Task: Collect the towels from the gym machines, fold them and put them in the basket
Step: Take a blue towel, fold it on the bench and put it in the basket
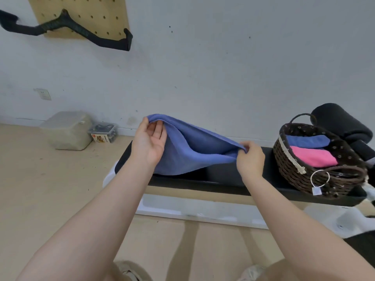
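A blue towel [190,151] is lifted above the black padded bench [219,177], its lower edge still touching the pad. My left hand [149,138] pinches the towel's upper left corner, raised high. My right hand [250,157] grips the right corner, lower down. To the right, on the same bench, stands a dark wicker basket [288,169] that holds a folded blue towel [306,140] and a folded pink towel [313,157].
A black roller pad [341,120] of the machine rises behind the basket. By the wall on the floor sit a translucent storage bin [67,130] and a small clear box [103,132]. A pegboard [79,15] with a black handle bar [85,31] hangs upper left.
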